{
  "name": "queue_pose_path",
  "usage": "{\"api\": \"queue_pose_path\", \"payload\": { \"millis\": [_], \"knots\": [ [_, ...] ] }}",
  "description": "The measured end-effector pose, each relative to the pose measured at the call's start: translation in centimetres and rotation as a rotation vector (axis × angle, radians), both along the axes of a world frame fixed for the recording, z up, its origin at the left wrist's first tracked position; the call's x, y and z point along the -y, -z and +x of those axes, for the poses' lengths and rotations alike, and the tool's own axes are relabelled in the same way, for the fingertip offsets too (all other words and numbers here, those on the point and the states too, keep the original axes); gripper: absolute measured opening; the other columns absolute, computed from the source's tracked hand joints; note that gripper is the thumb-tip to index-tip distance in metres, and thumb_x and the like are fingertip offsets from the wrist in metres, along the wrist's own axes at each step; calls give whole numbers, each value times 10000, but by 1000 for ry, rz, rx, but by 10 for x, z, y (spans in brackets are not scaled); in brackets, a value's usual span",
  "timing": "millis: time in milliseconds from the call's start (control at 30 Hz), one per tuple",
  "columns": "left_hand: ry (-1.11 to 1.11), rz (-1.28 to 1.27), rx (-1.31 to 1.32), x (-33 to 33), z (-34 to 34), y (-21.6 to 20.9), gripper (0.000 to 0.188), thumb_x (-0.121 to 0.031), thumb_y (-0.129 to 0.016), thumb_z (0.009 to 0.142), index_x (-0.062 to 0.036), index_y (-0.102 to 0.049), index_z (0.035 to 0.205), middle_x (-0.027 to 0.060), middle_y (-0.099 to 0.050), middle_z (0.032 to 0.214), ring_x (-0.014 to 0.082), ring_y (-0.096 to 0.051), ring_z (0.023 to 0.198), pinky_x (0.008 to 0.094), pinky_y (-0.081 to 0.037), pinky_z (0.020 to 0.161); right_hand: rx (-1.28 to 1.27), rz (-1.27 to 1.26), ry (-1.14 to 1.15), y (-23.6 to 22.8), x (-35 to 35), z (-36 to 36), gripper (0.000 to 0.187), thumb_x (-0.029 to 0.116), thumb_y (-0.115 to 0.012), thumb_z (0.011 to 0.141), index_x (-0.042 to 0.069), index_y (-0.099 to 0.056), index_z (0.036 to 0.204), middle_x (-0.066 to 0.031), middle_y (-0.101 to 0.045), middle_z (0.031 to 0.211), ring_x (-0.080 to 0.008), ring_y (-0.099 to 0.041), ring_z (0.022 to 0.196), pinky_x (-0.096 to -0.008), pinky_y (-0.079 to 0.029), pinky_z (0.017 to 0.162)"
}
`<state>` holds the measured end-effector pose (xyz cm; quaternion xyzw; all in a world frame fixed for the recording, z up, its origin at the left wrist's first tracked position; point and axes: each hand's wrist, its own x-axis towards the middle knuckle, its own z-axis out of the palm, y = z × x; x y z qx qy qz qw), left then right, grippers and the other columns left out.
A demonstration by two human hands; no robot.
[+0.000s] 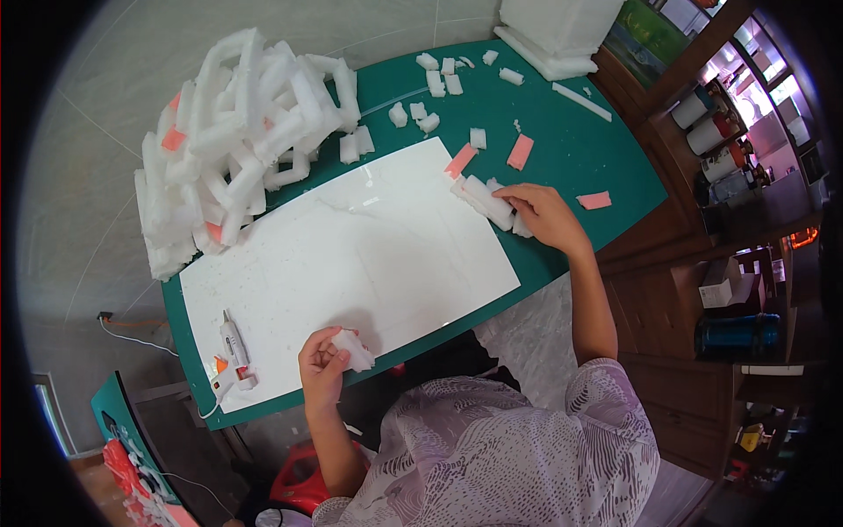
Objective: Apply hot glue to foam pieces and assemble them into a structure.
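My left hand (322, 362) is closed around a small white foam block (356, 350), just over the near edge of a white board (334, 263). Out to the right, my right hand (546, 215) has its thumb and fingers bent onto a row of white foam blocks (486, 200) at the board's right edge, gripping one. How much of that block lies between the fingers is partly hidden. Beside the row are pink foam pieces (521, 152), one of them touching its far end.
A tall heap of white foam frames (255, 123) fills the table's far left. Loose foam bits (435, 83) lie scattered along the back of the green table (628, 167). A glue gun (234, 342) rests at the board's left end. Foam sheets (562, 35) are stacked at the back right.
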<state>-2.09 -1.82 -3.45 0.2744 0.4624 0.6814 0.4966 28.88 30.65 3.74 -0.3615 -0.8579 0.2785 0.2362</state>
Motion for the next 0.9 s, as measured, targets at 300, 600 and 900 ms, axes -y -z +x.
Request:
{"api": "queue_pose_path", "payload": {
  "millis": [300, 600, 900],
  "knots": [
    [-2, -14, -5, 0, 1, -3, 467, -90, -744, 885, 2, -550, 1300, 224, -672, 1178, 320, -695, 957, 456, -580, 857, -21, -61, -7, -13, 7, 2, 285, -12, -521, 930, 26, -687, 1158, -205, -710, 1037, -385, -675, 945, -417, -521, 847],
    [9, 0, 6, -2, 1, -2, 481, -94, -751, 879, 2, -547, 1304, 221, -676, 1179, 314, -700, 947, 451, -581, 854, 94, -54, 150, -8, 5, 30, 301, 16, -585, 881, 37, -673, 1168, -166, -712, 1033, -365, -679, 945, -410, -522, 852],
    [28, 50, 38, -3, 0, -5, 404, 49, -649, 896, 28, -565, 1290, 234, -682, 1195, 316, -715, 1001, 425, -591, 874, 151, -21, 43, -12, 15, 24, 351, 171, -713, 845, 45, -676, 1170, -127, -652, 1165, -324, -573, 1119, -387, -465, 950]
  ]
}}
